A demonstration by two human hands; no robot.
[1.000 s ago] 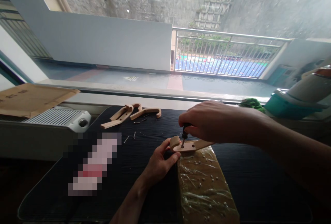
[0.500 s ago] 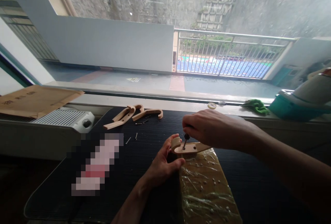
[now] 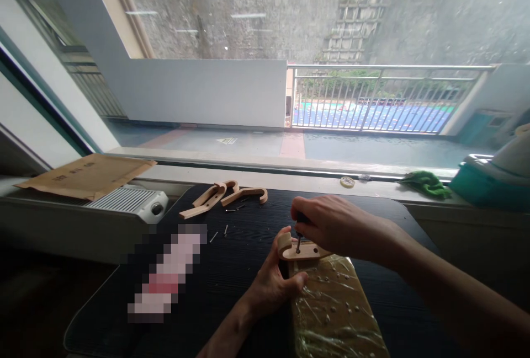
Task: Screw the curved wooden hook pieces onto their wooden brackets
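Observation:
A pale wooden hook [image 3: 308,250] with two dark holes lies across the far end of a block wrapped in clear plastic [image 3: 331,308]. My left hand [image 3: 279,278] is closed around the hook's curled end, thumb on the wrapped block and fingers behind the curl. In my right hand [image 3: 323,225] is a screwdriver [image 3: 298,243] with a dark handle, gripped from above. Its shaft stands nearly upright, the tip at the hole nearer the curl. The hook's other end is hidden under my right hand.
More wooden hooks [image 3: 211,198] lie at the back of the black table [image 3: 232,286], with loose screws [image 3: 226,230] near them. A blurred pink patch [image 3: 165,275] is on the left. The windowsill holds a tape roll [image 3: 346,182], a green cloth [image 3: 426,183] and a teal container [image 3: 476,187].
The whole view has shifted, so everything appears lower and slightly to the right. Both hands keep their hold; the screwdriver stays at the same hole and looks more upright.

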